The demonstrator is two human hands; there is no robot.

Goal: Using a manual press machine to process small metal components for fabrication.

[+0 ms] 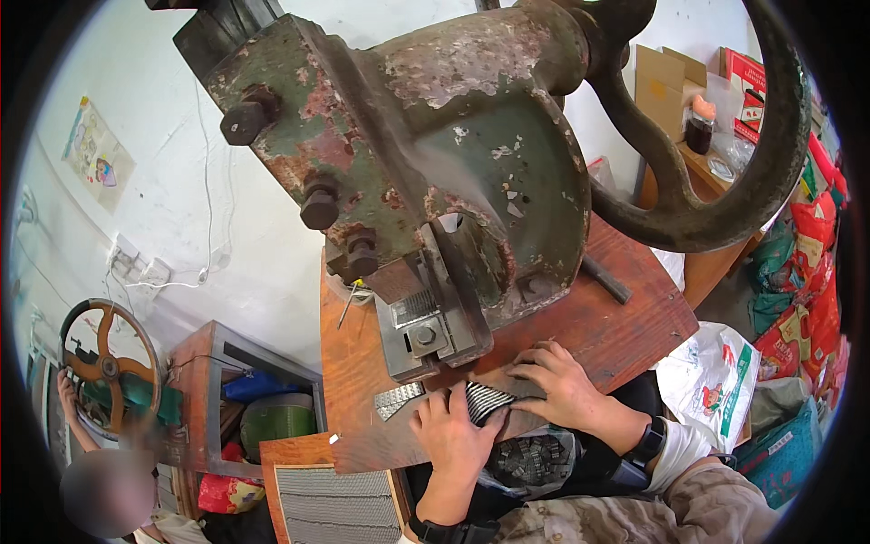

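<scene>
Close to the front of an old green press, a small dark-and-silver striped piece lies between my hands on a worn board. My left hand bends over the piece's left side, its fingers on the board and its thumb against the lower edge. The fingers of my right hand are curled at the piece's right tip. A silver textured metal strip rests left of my left hand. Above it sits the press's bolted steel die block. My palms hide part of the board.
Below my hands is a clear bag of small dark metal pieces. The press's large handwheel curves overhead at right. A tray of grey strips stands at lower left. Another person is at a second wheel; bags crowd the right.
</scene>
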